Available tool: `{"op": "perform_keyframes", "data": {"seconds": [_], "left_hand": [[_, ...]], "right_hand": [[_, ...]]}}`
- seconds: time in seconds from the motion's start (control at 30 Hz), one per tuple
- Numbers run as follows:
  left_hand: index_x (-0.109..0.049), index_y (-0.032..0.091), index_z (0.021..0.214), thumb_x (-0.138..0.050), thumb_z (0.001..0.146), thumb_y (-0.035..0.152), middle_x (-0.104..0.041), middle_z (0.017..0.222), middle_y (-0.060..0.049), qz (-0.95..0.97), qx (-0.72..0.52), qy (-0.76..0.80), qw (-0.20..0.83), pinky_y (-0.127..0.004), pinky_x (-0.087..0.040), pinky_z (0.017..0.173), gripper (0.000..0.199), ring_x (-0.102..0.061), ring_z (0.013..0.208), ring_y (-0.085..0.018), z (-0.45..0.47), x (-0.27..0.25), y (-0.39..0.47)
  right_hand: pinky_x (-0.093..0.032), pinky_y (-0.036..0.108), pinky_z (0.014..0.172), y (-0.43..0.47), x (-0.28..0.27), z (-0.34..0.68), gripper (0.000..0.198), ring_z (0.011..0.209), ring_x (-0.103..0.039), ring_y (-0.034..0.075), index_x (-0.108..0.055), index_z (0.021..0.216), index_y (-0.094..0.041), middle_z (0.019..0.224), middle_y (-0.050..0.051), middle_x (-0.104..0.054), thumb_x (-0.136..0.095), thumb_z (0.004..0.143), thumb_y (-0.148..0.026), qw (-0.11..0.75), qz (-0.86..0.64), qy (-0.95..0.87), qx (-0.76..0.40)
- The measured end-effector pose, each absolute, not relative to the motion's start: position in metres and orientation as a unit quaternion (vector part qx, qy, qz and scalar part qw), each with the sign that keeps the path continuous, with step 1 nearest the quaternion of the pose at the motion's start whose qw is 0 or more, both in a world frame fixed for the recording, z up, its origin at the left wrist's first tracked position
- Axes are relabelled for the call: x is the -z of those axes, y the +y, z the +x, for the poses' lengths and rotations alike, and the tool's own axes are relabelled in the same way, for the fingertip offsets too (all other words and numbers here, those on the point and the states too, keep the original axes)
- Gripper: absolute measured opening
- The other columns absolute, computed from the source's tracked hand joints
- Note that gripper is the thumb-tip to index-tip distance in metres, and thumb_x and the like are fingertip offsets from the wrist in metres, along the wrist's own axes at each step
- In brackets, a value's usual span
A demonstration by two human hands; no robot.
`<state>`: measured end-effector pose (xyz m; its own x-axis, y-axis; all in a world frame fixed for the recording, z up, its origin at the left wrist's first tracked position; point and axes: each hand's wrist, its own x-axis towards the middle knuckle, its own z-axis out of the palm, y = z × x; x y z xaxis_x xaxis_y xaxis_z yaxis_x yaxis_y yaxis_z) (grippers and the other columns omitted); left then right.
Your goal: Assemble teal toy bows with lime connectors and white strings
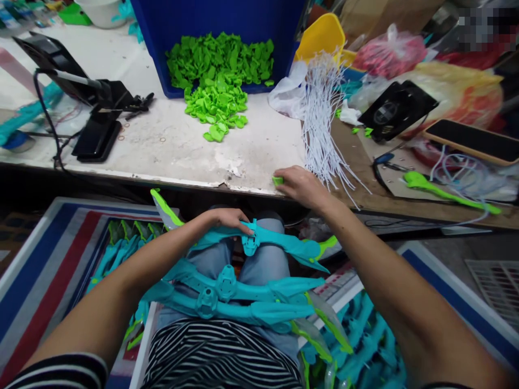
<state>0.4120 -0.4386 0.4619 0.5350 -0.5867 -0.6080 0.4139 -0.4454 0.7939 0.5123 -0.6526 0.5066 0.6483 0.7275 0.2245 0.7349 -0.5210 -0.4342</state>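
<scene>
Facing a scuffed worktop [267, 143], right fingers [288, 177] grip green plastic [278, 181], left fingers [244, 223] turquoise plastic [275, 239].

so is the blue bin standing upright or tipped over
Tipped: the blue bin has its mouth facing the camera, and green pieces spill out onto the white tabletop.

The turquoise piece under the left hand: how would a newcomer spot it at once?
Look below the white tabletop to the jeans-clad lap. The turquoise piece lies across it, farther from the striped shirt than the other long ones there. It alone has the left hand on it.
</scene>
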Motion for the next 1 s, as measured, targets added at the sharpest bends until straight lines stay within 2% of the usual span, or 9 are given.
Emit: {"op": "perform_keyframes", "data": {"seconds": [0.13, 0.3, 0.5, 0.7, 0.83, 1.0], "left_hand": [[-0.063, 0.014, 0.07, -0.071, 0.061, 0.06, -0.057, 0.054, 0.002, 0.679, 0.48, -0.03, 0.555, -0.024, -0.038, 0.051, 0.048, -0.049, 0.048, -0.01, 0.409, -0.457, -0.439], [-0.062, 0.013, 0.067, -0.068, 0.064, 0.064, -0.056, 0.052, 0.002, 0.671, 0.476, -0.005, 0.568, -0.024, -0.038, 0.051, 0.051, -0.047, 0.047, -0.01, 0.41, -0.454, -0.445], [-0.061, 0.013, 0.063, -0.065, 0.063, 0.07, -0.056, 0.052, 0.0, 0.689, 0.458, 0.001, 0.563, -0.027, -0.04, 0.053, 0.057, -0.049, 0.048, -0.012, 0.409, -0.452, -0.445], [-0.066, 0.013, 0.073, -0.074, 0.05, 0.063, -0.056, 0.06, 0.004, 0.739, 0.408, -0.087, 0.529, -0.022, -0.035, 0.056, 0.056, -0.048, 0.058, -0.011, 0.407, -0.448, -0.443], [-0.062, 0.012, 0.065, -0.072, 0.054, 0.06, -0.049, 0.056, 0.005, 0.781, 0.367, -0.121, 0.49, -0.022, -0.03, 0.054, 0.05, -0.041, 0.057, -0.01, 0.407, -0.446, -0.444], [-0.06, 0.013, 0.063, -0.069, 0.058, 0.056, -0.045, 0.053, 0.005, 0.817, 0.341, -0.13, 0.447, -0.023, -0.028, 0.053, 0.045, -0.04, 0.055, -0.01, 0.407, -0.445, -0.445]], "right_hand": [[-0.051, 0.042, 0.09, -0.655, -0.487, 0.442, 0.021, 0.101, -0.061, 0.024, -0.065, 0.103, -0.021, 0.107, 0.009, -0.068, -0.058, 0.086, -0.032, 0.333, -0.83, -0.446, 0.042], [-0.054, 0.045, 0.084, -0.653, -0.444, 0.373, 0.022, 0.097, -0.062, 0.025, -0.068, 0.1, -0.019, 0.107, 0.011, -0.069, -0.052, 0.091, -0.033, 0.307, -0.825, -0.473, 0.03], [-0.051, 0.046, 0.087, -0.65, -0.426, 0.371, 0.022, 0.101, -0.057, 0.026, -0.068, 0.102, -0.02, 0.112, 0.011, -0.068, -0.053, 0.091, -0.031, 0.317, -0.839, -0.44, 0.039], [-0.044, 0.049, 0.094, -0.651, -0.423, 0.37, 0.017, 0.109, -0.053, 0.027, -0.065, 0.095, -0.023, 0.11, 0.008, -0.066, -0.059, 0.086, -0.037, 0.346, -0.856, -0.384, 0.013], [-0.045, 0.047, 0.09, -0.65, -0.416, 0.372, 0.036, 0.106, -0.056, 0.029, -0.06, 0.1, -0.021, 0.111, 0.011, -0.063, -0.07, 0.076, -0.046, 0.363, -0.877, -0.314, -0.014], [-0.043, 0.048, 0.09, -0.644, -0.41, 0.375, 0.062, 0.106, -0.056, 0.031, -0.049, 0.126, -0.021, 0.115, 0.012, -0.062, -0.071, 0.073, -0.047, 0.322, -0.905, -0.277, -0.032]]}}
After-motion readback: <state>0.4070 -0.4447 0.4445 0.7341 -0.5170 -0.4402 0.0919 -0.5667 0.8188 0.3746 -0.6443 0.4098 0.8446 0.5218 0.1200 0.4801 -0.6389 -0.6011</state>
